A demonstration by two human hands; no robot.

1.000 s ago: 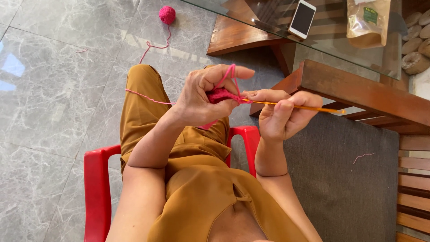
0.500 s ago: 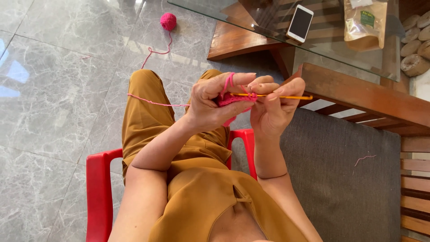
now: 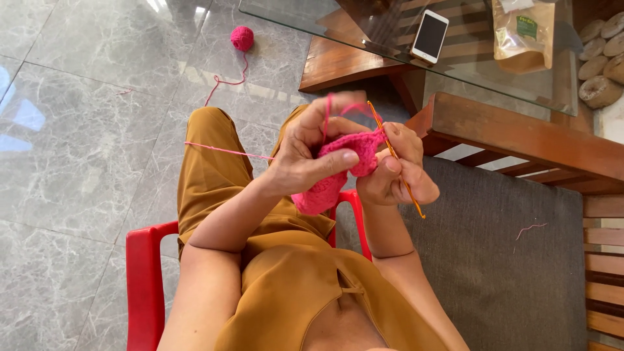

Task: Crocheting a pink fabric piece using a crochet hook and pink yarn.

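Since the earlier frame the orange crochet hook [image 3: 396,161] has swung from lying nearly level to standing steeply, its hooked tip now up at the far end and its tail pointing down toward the near right, and both hands have drawn closer together over the lap; the left hand [image 3: 305,159] pinches the pink crochet piece [image 3: 338,172] between thumb and fingers, thumb pressed across the front of the fabric, with a loop of pink yarn [image 3: 224,151] running over a raised finger; the right hand [image 3: 396,175] is closed around the hook's shaft, fingers curled and pressed together on it, just beside the left hand and touching the fabric's right edge; the crochet piece hangs between the two hands, its lower end drooping toward the red plastic chair [image 3: 146,273]; the yarn strand leads left from the left hand across the knee in mustard-coloured clothing, and farther off it trails over the grey marble floor [image 3: 78,130] to a pink yarn ball [image 3: 242,38] lying well apart at the far side; to the far right a glass-topped wooden table [image 3: 507,133] carries a white phone [image 3: 430,35] and a brown paper pouch [image 3: 523,36]; a dark grey rug [image 3: 500,260] lies under the table at the right
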